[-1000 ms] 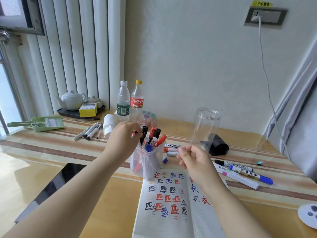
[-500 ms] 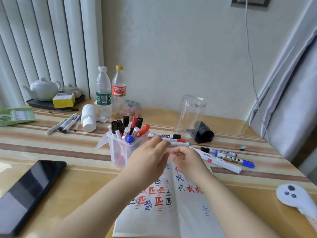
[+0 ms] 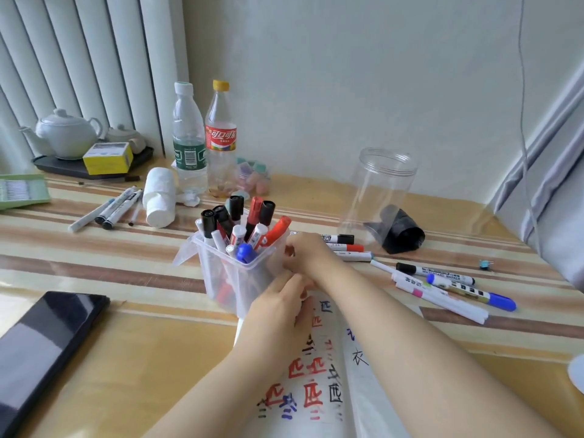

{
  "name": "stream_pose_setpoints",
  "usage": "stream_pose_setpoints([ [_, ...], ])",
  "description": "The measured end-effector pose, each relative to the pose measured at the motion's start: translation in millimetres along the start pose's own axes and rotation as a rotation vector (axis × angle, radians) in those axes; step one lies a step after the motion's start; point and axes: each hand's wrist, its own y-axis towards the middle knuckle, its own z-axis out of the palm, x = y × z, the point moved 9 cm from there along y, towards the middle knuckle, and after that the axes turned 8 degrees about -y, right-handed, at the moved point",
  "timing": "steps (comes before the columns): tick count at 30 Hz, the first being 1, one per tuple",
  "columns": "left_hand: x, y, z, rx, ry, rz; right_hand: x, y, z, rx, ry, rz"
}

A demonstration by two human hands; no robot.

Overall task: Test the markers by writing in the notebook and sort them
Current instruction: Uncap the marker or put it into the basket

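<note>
We've got both hands low over the open notebook (image 3: pixel 316 384) beside the marker tub (image 3: pixel 243 273), left hand (image 3: pixel 278 308) and right hand (image 3: pixel 308 252) curled together, contents hidden, so probably uncapping, and next comes a test stroke on paper.

Teapot (image 3: pixel 64 134), two bottles (image 3: pixel 203 140), phone (image 3: pixel 41 346)

wall (image 3: pixel 363 74): plain off-white, upper centre | vertical blinds (image 3: pixel 79 58): pale, upper left | curtain (image 3: pixel 550 159): grey, right edge | table (image 3: pixel 142 358): glossy, tan with brown stripes | light: soft daylight
</note>
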Motion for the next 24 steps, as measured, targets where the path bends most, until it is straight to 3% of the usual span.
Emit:
stream_pose_setpoints([
  [6,7,0,2,0.005,0.007,0.001,0,4,4,0.015,-0.068,0.008],
  [10,8,-4,-5,-0.043,-0.011,-0.014,-31,-29,-26,-0.194,0.402,0.146],
  [14,7,-6,-13,-0.086,-0.122,-0.070,-52,-83,-27,-0.145,0.812,0.205],
  [16,-4,-2,-11,-0.019,-0.201,-0.095,-57,-110,-22,-0.136,0.948,0.221],
  [20,-29,-7,22,0.354,-0.317,-0.182,-66,-150,-14,-0.150,1.061,0.260],
  [24,-45,-17,30,0.458,-0.376,-0.209,-63,-170,-12,-0.122,0.936,0.221],
])
